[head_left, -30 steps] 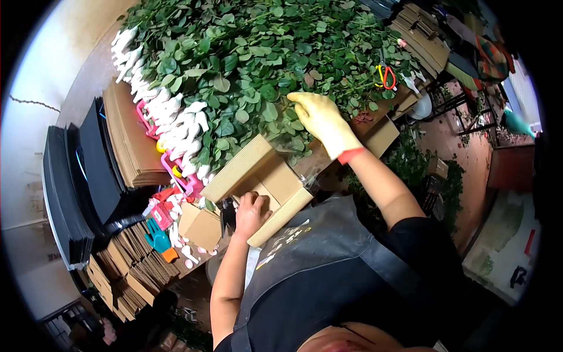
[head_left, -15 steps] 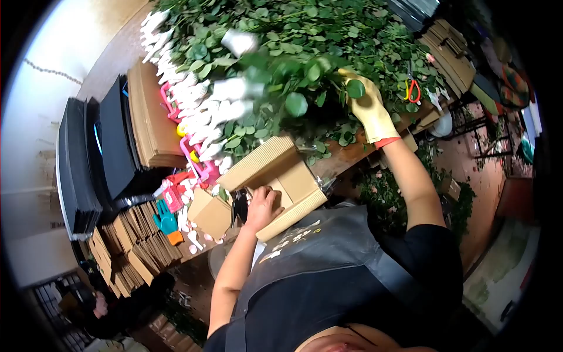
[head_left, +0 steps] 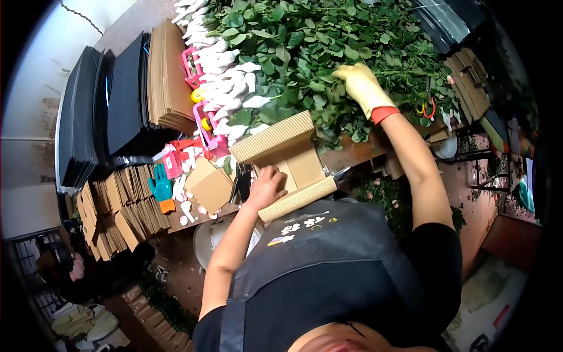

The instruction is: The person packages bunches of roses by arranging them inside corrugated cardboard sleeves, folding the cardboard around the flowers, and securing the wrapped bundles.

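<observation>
My left hand (head_left: 268,186) rests bare on the inside of a folded corrugated cardboard wrap (head_left: 308,166), its fingers apart and slightly bent on the bottom panel. Over the pile of leafy rose stems (head_left: 293,44), my right hand (head_left: 365,88) wears a pale yellow glove with a red cuff. Its fingers are curled around stems among the leaves, though foliage partly hides the grip. The flower heads (head_left: 226,67) are covered in white sleeves and lie to the left of the leaves, just beyond the cardboard wrap.
Pink tape dispensers (head_left: 210,126) stand beside the flower heads. Stacked brown cardboard sheets (head_left: 167,76) and black sheets (head_left: 126,88) are at the left. A teal glove (head_left: 159,183) lies near folded cardboard (head_left: 138,202). Red-handled scissors (head_left: 430,107) lie at the right.
My right hand's bunch of roses was blurred in motion above the pile; now the hand is still among the leaves. My left hand stays in the cardboard wrap. The camera view has shifted.
</observation>
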`<move>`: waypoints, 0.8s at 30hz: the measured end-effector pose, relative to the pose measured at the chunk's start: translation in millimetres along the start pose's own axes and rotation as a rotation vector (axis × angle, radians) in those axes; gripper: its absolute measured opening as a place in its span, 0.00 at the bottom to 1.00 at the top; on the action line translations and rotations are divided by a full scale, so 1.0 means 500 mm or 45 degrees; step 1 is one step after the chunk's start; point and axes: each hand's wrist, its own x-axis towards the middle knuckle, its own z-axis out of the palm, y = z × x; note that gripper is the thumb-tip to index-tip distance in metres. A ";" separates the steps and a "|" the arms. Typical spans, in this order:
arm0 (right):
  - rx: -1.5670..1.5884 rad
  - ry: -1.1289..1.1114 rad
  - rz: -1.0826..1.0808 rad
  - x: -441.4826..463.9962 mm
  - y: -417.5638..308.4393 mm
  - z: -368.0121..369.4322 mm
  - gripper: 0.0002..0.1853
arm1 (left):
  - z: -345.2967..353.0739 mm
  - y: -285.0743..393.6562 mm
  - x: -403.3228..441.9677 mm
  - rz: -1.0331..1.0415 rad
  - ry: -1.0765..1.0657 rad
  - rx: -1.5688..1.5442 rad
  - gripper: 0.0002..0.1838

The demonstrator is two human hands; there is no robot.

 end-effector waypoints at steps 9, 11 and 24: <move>1.013 -0.041 -0.198 -0.202 -0.102 -0.196 0.30 | 0.027 -0.027 -0.009 -0.082 0.065 -0.215 0.45; 1.067 -0.257 0.037 -0.296 -0.111 -0.109 0.21 | 0.019 -0.026 -0.006 -0.377 -0.033 -0.460 0.61; 0.013 -0.047 0.021 -0.263 -0.090 -0.063 0.19 | 0.015 -0.016 -0.008 -0.079 0.015 -0.306 0.18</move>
